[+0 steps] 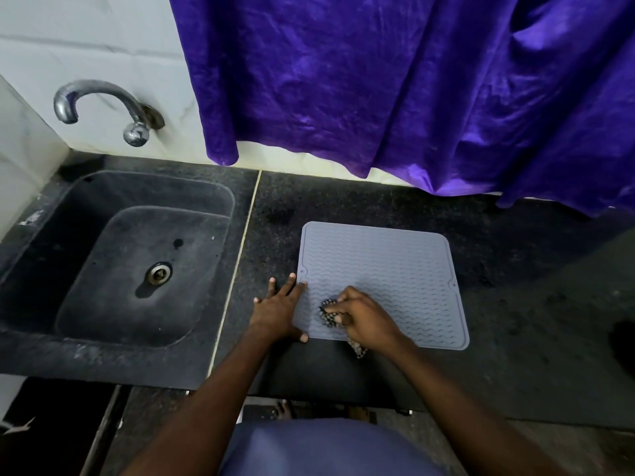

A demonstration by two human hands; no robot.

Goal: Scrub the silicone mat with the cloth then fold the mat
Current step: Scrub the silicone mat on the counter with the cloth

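A grey silicone mat (395, 269) with wavy ridges lies flat on the dark stone counter (360, 201). My right hand (367, 317) presses a bunched black-and-white checked cloth (330, 314) onto the mat's near left part; a bit of cloth also sticks out under my wrist at the mat's front edge. My left hand (278, 307) lies flat with fingers spread on the counter, its fingertips and thumb touching the mat's left edge.
A dark stone sink (86, 201) with a metal drain (158, 273) sits to the left, under a chrome tap (99, 104). A purple curtain (412, 80) hangs over the counter's back edge. The counter's front edge runs just below the mat.
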